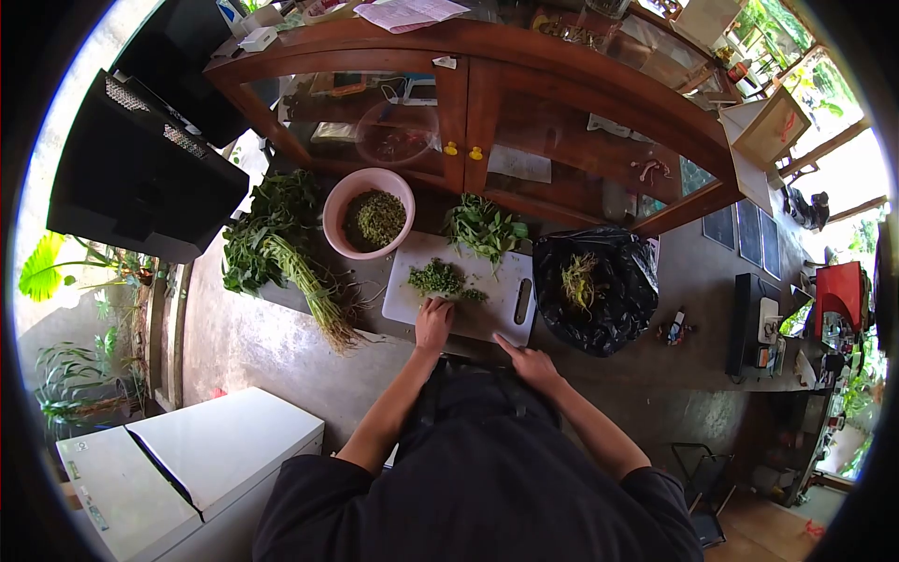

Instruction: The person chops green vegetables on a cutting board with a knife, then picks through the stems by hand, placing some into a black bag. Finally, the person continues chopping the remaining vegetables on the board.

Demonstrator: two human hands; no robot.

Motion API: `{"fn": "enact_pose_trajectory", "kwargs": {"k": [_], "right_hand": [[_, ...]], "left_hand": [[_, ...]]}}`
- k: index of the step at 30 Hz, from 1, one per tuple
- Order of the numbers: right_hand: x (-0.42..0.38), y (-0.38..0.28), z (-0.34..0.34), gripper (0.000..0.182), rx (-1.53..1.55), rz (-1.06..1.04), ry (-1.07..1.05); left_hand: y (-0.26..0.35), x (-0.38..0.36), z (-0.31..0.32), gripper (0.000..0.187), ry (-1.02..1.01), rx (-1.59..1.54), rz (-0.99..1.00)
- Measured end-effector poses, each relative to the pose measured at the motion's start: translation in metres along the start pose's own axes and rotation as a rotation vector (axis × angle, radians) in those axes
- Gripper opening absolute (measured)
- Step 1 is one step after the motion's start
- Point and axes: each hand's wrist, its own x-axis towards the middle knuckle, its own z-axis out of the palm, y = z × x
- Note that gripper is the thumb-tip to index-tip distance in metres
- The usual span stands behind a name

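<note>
The left hand [434, 323] is partly closed, its fingers bent down at the near edge of one pile of chopped greens [438, 277]; whether it grips anything under them cannot be told. The right hand [532, 365] has its index finger stretched out to the near edge of the board, the others curled, and what it holds, if anything, is unclear. Both are at one white cutting board [476, 321], which carries the pile. One bunch of leaves [482, 228] lies over its far edge. Left of it are one pink bowl [332, 222] of chopped greens and one heap of long-stemmed greens [300, 276]; right, one black bag [613, 314] with scraps [581, 283] on it.
</note>
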Motion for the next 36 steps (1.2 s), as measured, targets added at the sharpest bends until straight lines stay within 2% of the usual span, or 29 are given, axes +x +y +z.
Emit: {"fn": "enact_pose_trajectory", "kwargs": {"k": [3, 8, 12, 20, 26, 36], "right_hand": [[0.01, -0.017, -0.004, 0.083, 0.029, -0.013, 0.104], [-0.005, -0.005, -0.007, 0.08, 0.009, 0.048, 0.015], [-0.005, -0.009, -0.007, 0.079, 0.001, 0.043, 0.074], [-0.005, -0.022, -0.022, 0.079, 0.023, 0.182, -0.009], [-0.006, -0.027, -0.029, 0.078, 0.01, 0.158, -0.068], [-0.001, -0.029, -0.018, 0.079, -0.024, 0.143, -0.044]], "left_hand": [[0.005, -0.002, -0.002, 0.011, -0.002, 0.021, 0.001], [0.002, 0.0, -0.007, 0.011, -0.011, 0.046, 0.038], [-0.003, 0.002, -0.002, 0.012, -0.018, 0.008, 0.021], [-0.005, 0.004, -0.001, 0.015, -0.034, -0.017, 0.019], [0.0, 0.006, -0.008, 0.016, -0.03, -0.007, 0.061], [-0.005, 0.006, -0.003, 0.016, -0.034, -0.019, 0.064]]}}
